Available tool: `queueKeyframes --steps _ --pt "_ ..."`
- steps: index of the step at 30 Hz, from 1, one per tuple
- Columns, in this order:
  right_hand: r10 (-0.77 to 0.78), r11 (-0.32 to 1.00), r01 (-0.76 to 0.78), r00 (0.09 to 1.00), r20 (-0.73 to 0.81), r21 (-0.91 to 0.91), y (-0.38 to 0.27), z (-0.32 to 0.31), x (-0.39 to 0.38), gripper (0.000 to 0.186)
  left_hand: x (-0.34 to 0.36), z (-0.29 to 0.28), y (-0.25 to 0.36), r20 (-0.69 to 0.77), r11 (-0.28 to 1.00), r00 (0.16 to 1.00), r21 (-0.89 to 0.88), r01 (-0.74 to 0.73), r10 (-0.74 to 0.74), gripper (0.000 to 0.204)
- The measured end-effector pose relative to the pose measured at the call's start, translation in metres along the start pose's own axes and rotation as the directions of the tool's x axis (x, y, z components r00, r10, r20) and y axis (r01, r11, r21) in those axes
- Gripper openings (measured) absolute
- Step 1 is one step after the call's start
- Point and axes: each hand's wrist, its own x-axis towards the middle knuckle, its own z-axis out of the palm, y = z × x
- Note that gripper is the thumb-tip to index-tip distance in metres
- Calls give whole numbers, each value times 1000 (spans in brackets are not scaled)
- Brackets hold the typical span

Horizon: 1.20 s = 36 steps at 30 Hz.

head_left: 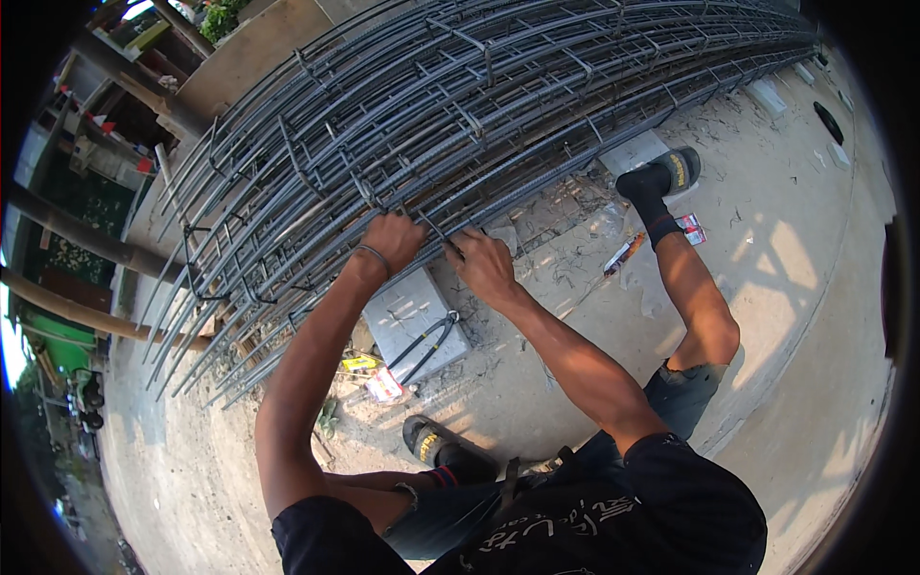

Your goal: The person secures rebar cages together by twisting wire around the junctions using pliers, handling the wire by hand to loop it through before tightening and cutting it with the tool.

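Note:
A large bundle of steel rebar cages (pixel 383 144) lies across the space before me, long ribbed bars tied with square stirrups. My left hand (pixel 393 238) is closed at the near edge of the bundle, its fingers curled round a bar there. Just to its right, my right hand (pixel 482 261) is closed too, thumb and fingers pinching the near part of a thin rebar stirrup (pixel 433 226) that passes between the hands. What lies under the fingertips is partly hidden. Below the hands, nippers (pixel 426 345) with dark handles rest on a pale concrete block (pixel 393 309).
Yellow (pixel 359 363) and red-white packets (pixel 385 385) lie beside the block. Another block (pixel 634 151) supports the bundle near my right foot (pixel 661 182). Wire scraps litter the concrete floor (pixel 537 369). Wooden poles (pixel 86 235) stand at the left; bar ends jut out there.

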Motion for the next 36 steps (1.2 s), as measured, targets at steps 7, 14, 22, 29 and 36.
queueKeyframes --steps 7,14,22,29,36 --pt "9 995 -7 1000 28 -97 -11 3 -1 21 -4 43 -12 -367 974 905 153 -169 215 14" --pt "-24 979 29 999 31 -204 -7 9 3 18 -1 39 -9 -339 995 937 -34 -95 78 13" --pt "-41 968 48 999 32 -246 -7 16 1 18 9 48 -1 -386 973 911 -221 60 -144 15" --pt "-29 962 30 1000 5 -272 -9 23 1 18 15 38 8 -353 881 872 -445 161 -338 14" --pt "71 983 -72 997 -12 -168 -5 26 0 14 11 46 36 -265 533 771 -839 112 -579 17"
